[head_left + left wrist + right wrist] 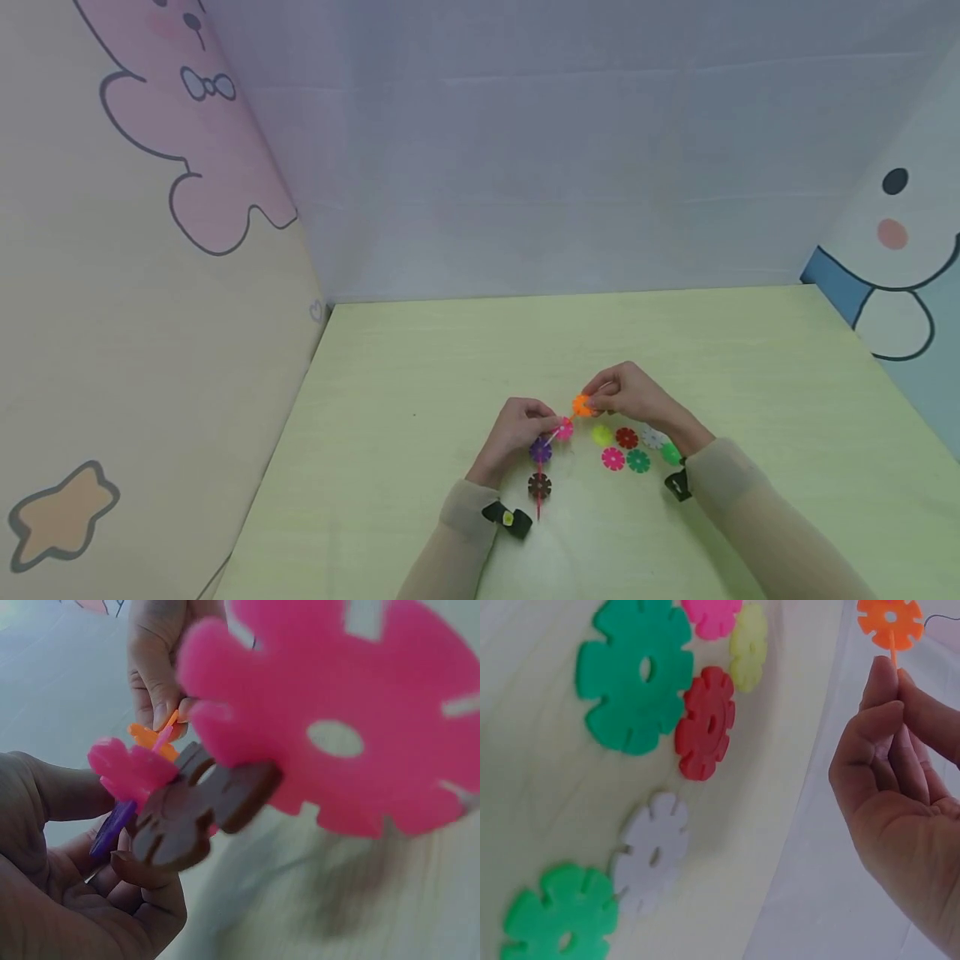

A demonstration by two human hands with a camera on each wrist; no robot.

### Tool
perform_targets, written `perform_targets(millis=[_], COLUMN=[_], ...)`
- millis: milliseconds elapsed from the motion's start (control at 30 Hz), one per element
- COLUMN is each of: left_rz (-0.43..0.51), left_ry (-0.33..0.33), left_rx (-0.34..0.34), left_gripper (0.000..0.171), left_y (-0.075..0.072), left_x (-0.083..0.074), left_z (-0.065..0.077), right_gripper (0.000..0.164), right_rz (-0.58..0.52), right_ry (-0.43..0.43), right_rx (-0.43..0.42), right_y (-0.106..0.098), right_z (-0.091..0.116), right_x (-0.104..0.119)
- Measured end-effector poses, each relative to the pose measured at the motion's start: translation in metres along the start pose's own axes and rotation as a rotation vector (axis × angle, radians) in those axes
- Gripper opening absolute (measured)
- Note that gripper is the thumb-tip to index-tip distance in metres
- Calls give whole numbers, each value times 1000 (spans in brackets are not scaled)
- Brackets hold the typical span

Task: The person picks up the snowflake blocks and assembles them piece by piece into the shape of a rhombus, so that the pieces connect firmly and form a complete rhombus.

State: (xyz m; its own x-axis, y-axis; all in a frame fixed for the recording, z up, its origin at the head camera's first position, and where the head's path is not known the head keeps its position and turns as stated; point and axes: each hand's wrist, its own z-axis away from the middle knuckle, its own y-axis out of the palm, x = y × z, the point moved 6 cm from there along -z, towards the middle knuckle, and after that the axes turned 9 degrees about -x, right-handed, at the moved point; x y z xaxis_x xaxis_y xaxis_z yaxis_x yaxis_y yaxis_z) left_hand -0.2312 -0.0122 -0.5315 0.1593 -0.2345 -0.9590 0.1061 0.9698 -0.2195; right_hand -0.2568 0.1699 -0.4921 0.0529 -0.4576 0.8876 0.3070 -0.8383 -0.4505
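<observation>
My left hand [521, 425] grips a chain of slotted plastic flower discs. Along it are a pink disc [564, 428], a purple disc [541, 451] and a brown disc [539, 486], with thin edge-on pieces between them. A large pink disc [405, 712] looms close to the left wrist camera at the chain's near end. My right hand [630, 392] pinches an orange disc [582, 406] between thumb and fingertips, at the chain's far end. In the right wrist view, a thin orange edge [893, 654] runs from this orange disc down to the fingertips.
Loose discs lie on the pale table [420, 358] below the right hand: yellow [602, 435], red [627, 437], white [652, 437], pink [612, 458], dark green [638, 461] and bright green [671, 453]. A curtain-like backdrop [562, 167] hangs behind the table.
</observation>
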Motion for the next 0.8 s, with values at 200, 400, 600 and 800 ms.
perform_targets(millis=[200, 400, 600, 800], left_rz=[-16, -70, -45, 1], left_ry=[-8, -35, -54, -45], left_rx=[10, 41, 83, 102], left_gripper=[12, 15, 14, 16], left_y=[-2, -4, -2, 0], left_x=[1, 5, 8, 8], left_z=[0, 0, -2, -2], right_gripper=[18, 16, 14, 15], right_rz=[-25, 4, 33, 13], right_ry=[-14, -16, -47, -96], right_rx=[5, -1, -14, 15], right_y=[2, 6, 9, 15], right_z=[0, -2, -4, -5], right_x=[2, 0, 0, 5])
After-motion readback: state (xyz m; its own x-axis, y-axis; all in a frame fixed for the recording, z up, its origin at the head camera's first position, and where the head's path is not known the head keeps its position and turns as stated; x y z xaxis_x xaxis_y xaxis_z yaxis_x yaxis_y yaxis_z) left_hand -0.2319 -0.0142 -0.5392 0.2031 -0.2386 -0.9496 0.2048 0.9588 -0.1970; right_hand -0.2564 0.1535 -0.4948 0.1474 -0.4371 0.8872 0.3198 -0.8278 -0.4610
